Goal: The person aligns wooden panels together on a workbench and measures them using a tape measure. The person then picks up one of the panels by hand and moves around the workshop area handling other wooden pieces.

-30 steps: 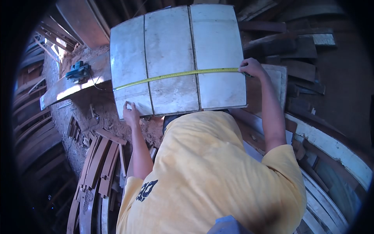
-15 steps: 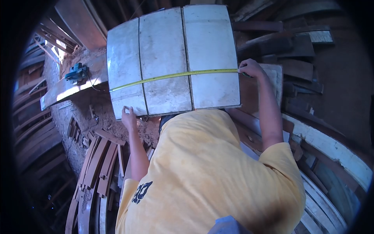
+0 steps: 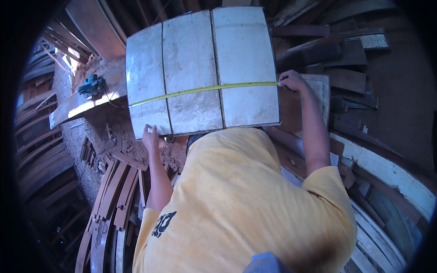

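A white tabletop of three worn panels (image 3: 189, 54) with dark seams lies in front of me. A yellow tape measure (image 3: 195, 90) is stretched across it from the left edge to the right edge. At the right edge, my right hand (image 3: 292, 81) is closed around the tape's case, of which only a bit of dark green shows. My left hand (image 3: 151, 135) rests at the near left edge of the panels. Its fingertips lie on the surface, slightly apart, below the tape, and I see nothing held in them.
A green power tool (image 3: 92, 85) with a cord sits on a board (image 3: 73, 109) at left. Curved wooden strips (image 3: 111, 195) are stacked at lower left. More planks (image 3: 346, 54) lie at right, and a long white-faced board (image 3: 387, 173) runs along the lower right.
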A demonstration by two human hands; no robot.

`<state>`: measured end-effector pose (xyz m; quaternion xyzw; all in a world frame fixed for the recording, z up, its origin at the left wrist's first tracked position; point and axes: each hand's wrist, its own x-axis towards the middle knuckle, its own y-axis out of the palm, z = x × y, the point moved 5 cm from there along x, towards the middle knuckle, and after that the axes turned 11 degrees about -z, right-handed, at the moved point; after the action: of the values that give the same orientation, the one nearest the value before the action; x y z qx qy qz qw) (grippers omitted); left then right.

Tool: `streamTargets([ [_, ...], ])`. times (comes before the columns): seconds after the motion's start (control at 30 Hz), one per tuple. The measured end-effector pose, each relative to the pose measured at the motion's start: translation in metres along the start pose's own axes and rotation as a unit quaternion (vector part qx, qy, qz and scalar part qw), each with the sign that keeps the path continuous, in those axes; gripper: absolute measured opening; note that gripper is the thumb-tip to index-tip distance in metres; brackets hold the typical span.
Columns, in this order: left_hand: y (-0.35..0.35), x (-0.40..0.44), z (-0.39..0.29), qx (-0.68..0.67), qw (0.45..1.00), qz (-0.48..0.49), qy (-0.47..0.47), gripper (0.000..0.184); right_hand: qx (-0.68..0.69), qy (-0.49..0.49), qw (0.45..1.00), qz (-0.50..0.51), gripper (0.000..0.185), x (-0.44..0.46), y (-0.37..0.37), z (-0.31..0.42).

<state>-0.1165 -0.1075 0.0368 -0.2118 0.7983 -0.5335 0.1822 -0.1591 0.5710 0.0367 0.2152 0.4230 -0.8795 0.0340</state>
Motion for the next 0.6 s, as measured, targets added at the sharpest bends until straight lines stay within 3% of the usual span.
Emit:
streamTargets([
  [0.23, 0.0, 0.004, -0.01, 0.037, 0.998, 0.008, 0.046, 0.06, -0.011, 0.002, 1.0, 0.0, 0.019, 0.002, 0.004, -0.01],
  [0.4, -0.005, 0.007, -0.025, 0.139, 0.986, 0.075, 0.052, 0.046, -0.026, -0.009, 0.999, -0.024, 0.018, -0.003, 0.005, -0.013],
  [0.6, -0.007, 0.009, -0.031, 0.167, 0.982, 0.059, 0.066, 0.042, -0.052, 0.005, 0.998, -0.032, 0.017, -0.012, 0.002, -0.007],
])
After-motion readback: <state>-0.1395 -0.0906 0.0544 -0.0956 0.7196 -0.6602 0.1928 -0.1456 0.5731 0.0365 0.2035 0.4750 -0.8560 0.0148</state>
